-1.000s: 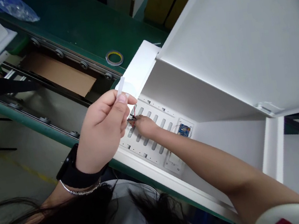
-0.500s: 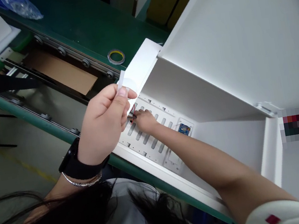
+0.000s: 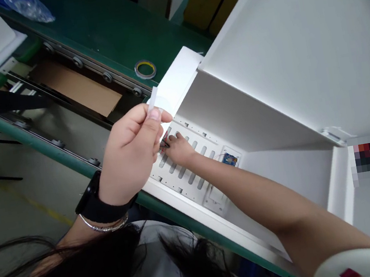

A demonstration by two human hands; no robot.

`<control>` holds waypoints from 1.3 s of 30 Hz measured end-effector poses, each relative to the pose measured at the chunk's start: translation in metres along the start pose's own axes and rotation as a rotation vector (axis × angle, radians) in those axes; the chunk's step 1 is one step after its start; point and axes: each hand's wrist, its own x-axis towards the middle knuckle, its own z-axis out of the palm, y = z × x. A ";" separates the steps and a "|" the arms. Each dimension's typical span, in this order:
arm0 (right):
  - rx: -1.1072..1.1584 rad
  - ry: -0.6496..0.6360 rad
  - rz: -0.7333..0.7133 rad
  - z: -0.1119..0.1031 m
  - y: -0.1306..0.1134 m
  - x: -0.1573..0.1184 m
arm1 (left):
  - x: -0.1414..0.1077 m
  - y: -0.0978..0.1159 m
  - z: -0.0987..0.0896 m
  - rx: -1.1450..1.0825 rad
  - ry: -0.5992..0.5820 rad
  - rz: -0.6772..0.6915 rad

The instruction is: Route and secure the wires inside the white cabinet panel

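My left hand (image 3: 129, 154) pinches a narrow translucent strip of tape or backing film (image 3: 152, 99) between thumb and fingers, and a black watch band (image 3: 93, 202) circles that wrist. My right hand (image 3: 178, 150) reaches into a white metal cabinet (image 3: 297, 46) and rests on its slotted white panel (image 3: 189, 168). Its fingertips hold thin red and black wires (image 3: 165, 141), partly hidden by my fingers. A small blue circuit board (image 3: 229, 159) sits on the panel beyond that hand.
A white flap (image 3: 176, 81) juts from the cabinet's edge just past my left hand. Behind it lie a roll of tape (image 3: 145, 69) on a green conveyor bench (image 3: 101, 30), a cardboard sheet (image 3: 78, 94), and a bag of clear plastic (image 3: 29, 6). Below is the concrete floor.
My left hand and its strip have shifted slightly up and to the right, nearer the white flap. My right fingers remain at the wires, and the whole view has drifted slightly.
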 end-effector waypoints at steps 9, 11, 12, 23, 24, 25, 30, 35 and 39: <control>0.094 -0.080 -0.009 -0.001 0.021 -0.014 | -0.001 0.001 0.000 -0.031 -0.010 -0.024; 0.103 -0.108 0.003 0.004 0.022 -0.020 | 0.000 0.001 0.001 -0.035 -0.007 -0.023; 0.108 -0.118 0.020 0.005 0.021 -0.022 | 0.000 0.001 0.001 -0.034 -0.006 -0.024; 0.181 -0.241 0.109 0.008 0.024 -0.040 | -0.003 0.001 0.000 0.102 -0.005 0.062; 0.189 -0.250 0.120 0.009 0.024 -0.041 | -0.003 0.002 0.000 0.095 -0.008 0.055; 0.197 -0.259 0.127 0.009 0.025 -0.041 | -0.003 0.001 0.000 0.072 -0.015 0.040; 0.401 -0.144 0.196 -0.022 0.037 -0.055 | -0.002 0.001 -0.004 -0.051 -0.078 -0.040; 0.956 0.444 0.373 -0.111 0.037 -0.110 | -0.006 0.014 0.001 0.216 -0.176 -0.052; 1.352 0.660 0.246 -0.159 0.009 -0.145 | -0.014 0.020 0.017 0.476 -0.309 0.057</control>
